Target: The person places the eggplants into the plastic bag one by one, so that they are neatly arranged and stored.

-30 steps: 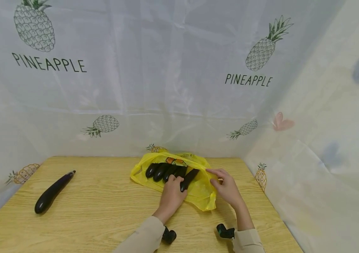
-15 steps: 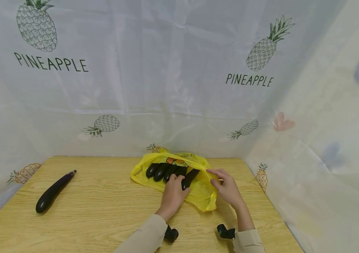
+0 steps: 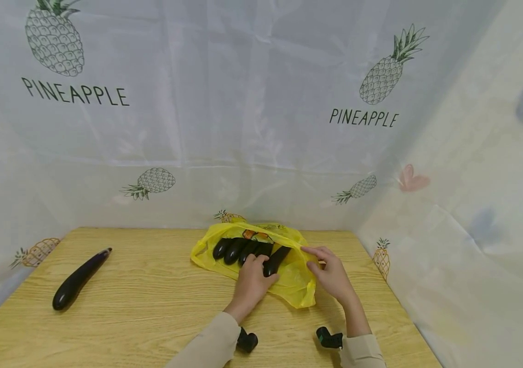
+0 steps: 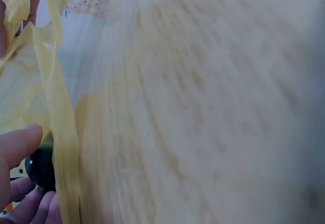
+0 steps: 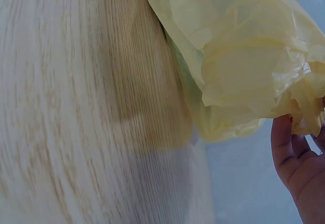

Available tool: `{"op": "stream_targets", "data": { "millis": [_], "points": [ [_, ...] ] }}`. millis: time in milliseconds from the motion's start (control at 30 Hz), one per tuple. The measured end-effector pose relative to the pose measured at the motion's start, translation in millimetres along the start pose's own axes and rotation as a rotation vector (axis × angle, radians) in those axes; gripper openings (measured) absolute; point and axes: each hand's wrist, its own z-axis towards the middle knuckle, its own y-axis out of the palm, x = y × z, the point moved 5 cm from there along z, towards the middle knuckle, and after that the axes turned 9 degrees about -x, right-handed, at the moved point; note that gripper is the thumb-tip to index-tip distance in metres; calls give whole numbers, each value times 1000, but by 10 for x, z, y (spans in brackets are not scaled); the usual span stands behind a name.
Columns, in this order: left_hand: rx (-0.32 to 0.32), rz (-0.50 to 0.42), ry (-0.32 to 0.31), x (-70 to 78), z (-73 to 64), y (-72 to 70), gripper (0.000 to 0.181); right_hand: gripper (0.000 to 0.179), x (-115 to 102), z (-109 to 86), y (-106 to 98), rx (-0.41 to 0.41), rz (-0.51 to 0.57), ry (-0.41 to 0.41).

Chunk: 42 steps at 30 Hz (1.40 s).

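A yellow plastic bag [image 3: 294, 289] lies at the back of the table with its mouth toward me. Inside it, several dark purple eggplants [image 3: 233, 251] lie side by side. My left hand [image 3: 251, 283] reaches into the mouth and grips the near end of the rightmost eggplant [image 3: 276, 261]. In the left wrist view, thumb and fingers surround that eggplant's glossy rounded end [image 4: 41, 167], partly hidden by the bag's edge. At the right of the mouth, my right hand [image 3: 332, 273] pinches the bag's rim, its fingers partly behind the crumpled film in the right wrist view.
A single eggplant [image 3: 79, 281] lies on the left of the wooden table [image 3: 160, 306]. White curtains printed with pineapples [image 3: 261, 128] hang behind the table and along both sides. Black wrist devices [image 3: 328, 338] sit below each hand.
My left hand has shifted very slightly right, its thumb farther along the eggplant's near end. The right hand and the bag stay nearly as they were.
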Motion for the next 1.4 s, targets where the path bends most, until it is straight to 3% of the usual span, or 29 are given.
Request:
{"op": "stream_targets", "data": {
  "millis": [200, 367, 800, 1167, 1400],
  "points": [
    [-4, -9, 27, -30, -11, -85, 56, 44, 10, -2, -12, 3, -2, 4],
    [11, 24, 62, -57, -45, -313, 55, 44, 6, -1, -13, 1, 5, 1],
    [60, 153, 23, -354, -279, -1279, 58, 43, -34, -4, 2, 6, -15, 9],
    [118, 280, -10, -793, -687, -2180, 60, 42, -42, -9, 4, 0, -10, 14],
    [186, 339, -22, -1027, -928, -2652, 62, 43, -16, -9, 16, -3, -9, 22]
  ]
}}
